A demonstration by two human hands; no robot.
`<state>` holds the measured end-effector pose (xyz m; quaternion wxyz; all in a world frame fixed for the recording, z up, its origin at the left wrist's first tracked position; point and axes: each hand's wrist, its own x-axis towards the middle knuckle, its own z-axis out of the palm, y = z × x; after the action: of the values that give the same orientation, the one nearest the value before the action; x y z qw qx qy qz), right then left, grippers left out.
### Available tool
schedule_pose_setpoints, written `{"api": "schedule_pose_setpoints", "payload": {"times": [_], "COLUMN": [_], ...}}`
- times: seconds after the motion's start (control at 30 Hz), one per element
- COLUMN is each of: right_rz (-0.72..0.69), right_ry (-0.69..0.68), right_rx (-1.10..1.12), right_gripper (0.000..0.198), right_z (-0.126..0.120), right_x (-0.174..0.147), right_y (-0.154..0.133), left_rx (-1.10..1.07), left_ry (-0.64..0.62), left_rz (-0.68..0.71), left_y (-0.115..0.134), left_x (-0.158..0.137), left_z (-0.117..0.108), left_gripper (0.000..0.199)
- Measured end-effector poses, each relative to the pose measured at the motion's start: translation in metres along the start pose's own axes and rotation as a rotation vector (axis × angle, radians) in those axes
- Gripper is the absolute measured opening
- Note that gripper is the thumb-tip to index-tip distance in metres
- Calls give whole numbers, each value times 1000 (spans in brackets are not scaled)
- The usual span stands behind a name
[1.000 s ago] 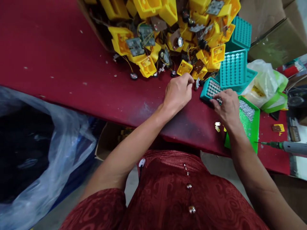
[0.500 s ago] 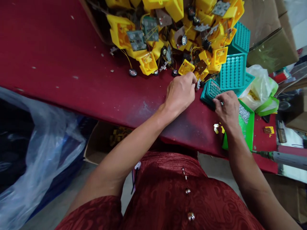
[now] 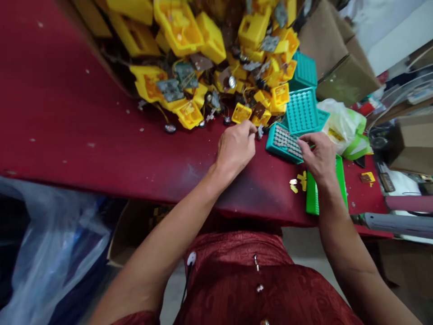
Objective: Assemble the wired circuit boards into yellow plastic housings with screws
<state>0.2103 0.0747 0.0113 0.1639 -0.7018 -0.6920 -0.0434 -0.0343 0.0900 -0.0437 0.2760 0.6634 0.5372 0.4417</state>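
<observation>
My left hand [image 3: 236,143] rests low over the red table, its fingers curled together in a pinch. Just right of its fingertips is a small grey toothed piece [image 3: 260,132]; whether the fingers touch it is hidden. My right hand [image 3: 320,155] hangs over the right end of a small teal tray [image 3: 270,146] filled with rows of small grey round pieces [image 3: 287,142]. Its thumb and forefinger come together, and anything between them is too small to make out. Yellow plastic housings [image 3: 189,113] with wires and circuit boards [image 3: 170,90] lie heaped beyond my left hand.
Larger teal trays [image 3: 302,110] stand behind the small one. A bright green tray [image 3: 311,198] lies partly under my right forearm, beside small yellowish pieces [image 3: 293,186]. A grey tool [image 3: 395,223] juts in from the right. Cardboard boxes [image 3: 338,49] and plastic bags [image 3: 347,126] stand farther back.
The whole view has shifted, so the table things appear farther left and lower. My right hand has drawn back rightward relative to the small teal tray, uncovering more of it. My left hand stays pinched.
</observation>
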Motion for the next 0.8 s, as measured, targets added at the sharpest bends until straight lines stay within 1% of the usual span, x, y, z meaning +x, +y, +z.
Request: {"api": "schedule_pose_setpoints", "payload": {"times": [0.07,0.1,0.2,0.27,0.37,0.43,0.53,0.6,0.7,0.73,0.8], "right_rz": [143,199,302,359,421,435,421,404,368,356,333], "right_ry": [79,103,140,127,45,-19,-78,-87,-87,-105,-170], "right_rx": [-33,-43,-53,-56,-53,-42,-18,0,19,22,20], "right_gripper": [20,20,26,36,51,50,34,28,31,30,20], "right_z": [-8,-11,-13,-8,4,10,6,-7,-34,-41,-51], "right_x": [13,21,48,65,81,87,91,95,103,106,114], "right_y": [6,9,15,15,9,6,8,15,31,36,44], "left_rx": [-4,-3,-12,-16,-20,-29,-47,-59,-78,-84,-95], "left_ry": [-1,-22,-62,-64,-60,-62,-72,-82,-89,-89,-89], "left_rz": [3,-8,-82,-92,-96,-103,-110,-112,-116,-119,-126], "left_y": [0,1,3,4,3,2,0,1,2,2,2], "left_x": [0,0,1,1,1,0,0,-1,-1,0,0], "left_z": [-2,-3,-7,-8,-8,-7,-6,-7,-9,-10,-11], "left_gripper": [19,19,19,21,20,19,17,17,17,16,15]}}
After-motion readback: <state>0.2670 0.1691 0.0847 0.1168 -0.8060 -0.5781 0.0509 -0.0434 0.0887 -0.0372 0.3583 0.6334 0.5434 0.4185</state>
